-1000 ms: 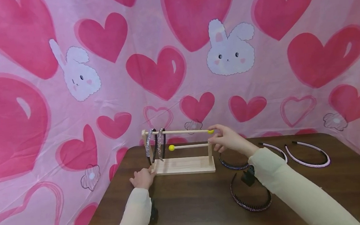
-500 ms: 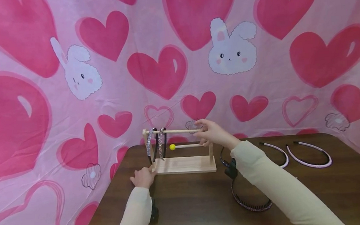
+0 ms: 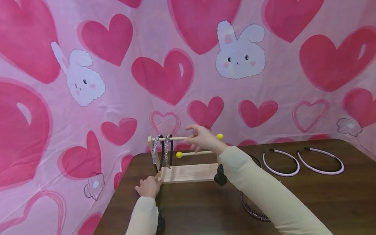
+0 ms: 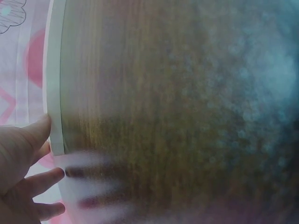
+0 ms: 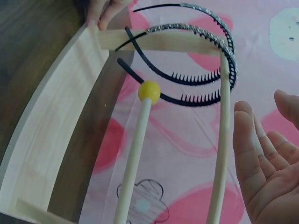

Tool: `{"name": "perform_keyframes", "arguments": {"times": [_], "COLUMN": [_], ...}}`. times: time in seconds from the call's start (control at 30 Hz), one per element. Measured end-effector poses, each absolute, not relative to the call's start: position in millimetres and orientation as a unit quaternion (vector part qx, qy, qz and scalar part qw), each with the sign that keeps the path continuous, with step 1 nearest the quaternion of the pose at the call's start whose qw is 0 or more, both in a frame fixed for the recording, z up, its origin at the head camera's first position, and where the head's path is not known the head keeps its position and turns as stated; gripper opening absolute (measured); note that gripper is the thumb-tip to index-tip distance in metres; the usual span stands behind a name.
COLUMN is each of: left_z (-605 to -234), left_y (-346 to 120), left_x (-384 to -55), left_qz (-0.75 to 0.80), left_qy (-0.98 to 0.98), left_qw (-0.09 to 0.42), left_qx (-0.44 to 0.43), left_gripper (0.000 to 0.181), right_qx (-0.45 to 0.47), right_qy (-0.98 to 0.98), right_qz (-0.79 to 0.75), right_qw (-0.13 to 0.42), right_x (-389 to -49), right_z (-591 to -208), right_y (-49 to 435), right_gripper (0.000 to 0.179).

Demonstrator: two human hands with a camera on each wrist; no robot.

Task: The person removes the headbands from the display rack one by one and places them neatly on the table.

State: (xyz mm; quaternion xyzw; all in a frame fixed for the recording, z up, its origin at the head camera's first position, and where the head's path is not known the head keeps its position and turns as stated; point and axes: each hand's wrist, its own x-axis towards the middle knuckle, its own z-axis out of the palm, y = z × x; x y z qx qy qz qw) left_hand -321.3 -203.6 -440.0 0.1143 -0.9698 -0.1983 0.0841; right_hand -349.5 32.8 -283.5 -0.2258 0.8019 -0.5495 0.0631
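A wooden headband stand [image 3: 189,172] has two rods over a flat base. Near the left end of its upper rod hang two glittery black-toothed headbands [image 3: 167,151]. My left hand [image 3: 148,187] grips the base's left corner, thumb at the edge in the left wrist view. My right hand [image 3: 204,137] is beside the middle of the upper rod, to the right of the headbands. Its fingers [image 5: 247,140] are loosely bent and hold nothing. Yellow balls cap the upper rod's right end and the lower rod's left end; the lower ball [image 5: 149,92] shows close up in the right wrist view.
Two pale headbands [image 3: 327,172] lie on the brown table [image 3: 196,217] at right. Another glittery headband [image 3: 255,213] lies nearer, partly hidden by my right sleeve, and one more shows behind the sleeve. A pink heart-patterned cloth [image 3: 201,79] stands behind the table.
My right hand has moved left along the upper rod, from the yellow ball at its right end to about its middle. The left hand and the hanging headbands stay put.
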Motion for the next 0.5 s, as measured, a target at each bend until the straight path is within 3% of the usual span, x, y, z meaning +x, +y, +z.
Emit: {"name": "perform_keyframes", "arguments": {"times": [0.5], "left_z": [-438], "left_y": [-202], "left_x": [-321], "left_qz": [-0.194], "left_qy": [-0.971], "left_qw": [0.078], "left_qx": [0.114], "left_gripper": [0.043], "right_qx": [-0.234], "right_qy": [0.761], "right_qz": [-0.601], "right_qw": [0.078], "right_x": [-352], "right_z": [-300], "right_y": [-12], "right_gripper": [0.051]}}
